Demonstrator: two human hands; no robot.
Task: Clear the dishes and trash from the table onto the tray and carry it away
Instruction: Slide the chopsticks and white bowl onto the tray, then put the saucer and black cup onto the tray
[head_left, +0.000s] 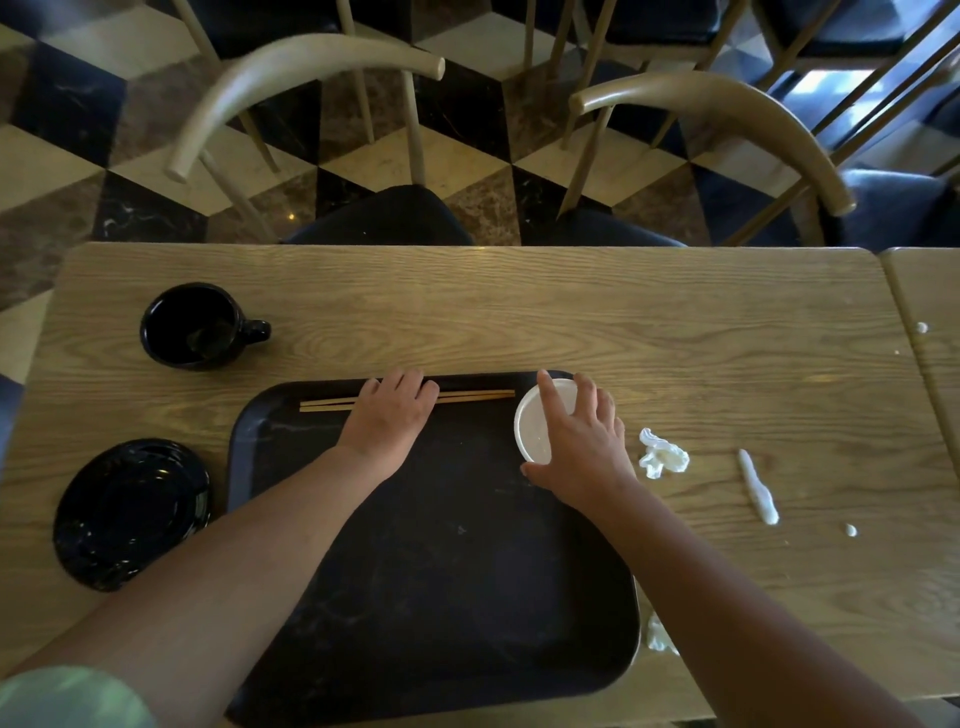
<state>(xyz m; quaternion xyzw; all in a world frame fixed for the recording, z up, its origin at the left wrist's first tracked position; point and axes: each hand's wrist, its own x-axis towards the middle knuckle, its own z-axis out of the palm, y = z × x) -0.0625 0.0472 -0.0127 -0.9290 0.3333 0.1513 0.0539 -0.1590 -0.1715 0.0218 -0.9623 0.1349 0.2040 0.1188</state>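
A black tray (441, 571) lies on the wooden table (571, 312) in front of me. A pair of wooden chopsticks (327, 404) lies along the tray's far edge, and my left hand (389, 415) rests over their middle, fingers curled on them. At the tray's far right corner, my right hand (582, 447) grips a white cup (535, 431). Left of the tray sit a black mug (200, 326) and a black plate (130, 512). To the right lie a crumpled white napkin (662, 454), a twisted paper strip (758, 488) and another napkin (657, 636).
Two wooden chairs with dark seats (379, 218) (711, 130) stand at the table's far side on a chequered floor. A second table (930, 322) adjoins on the right. Small white scraps (850, 530) dot the tabletop.
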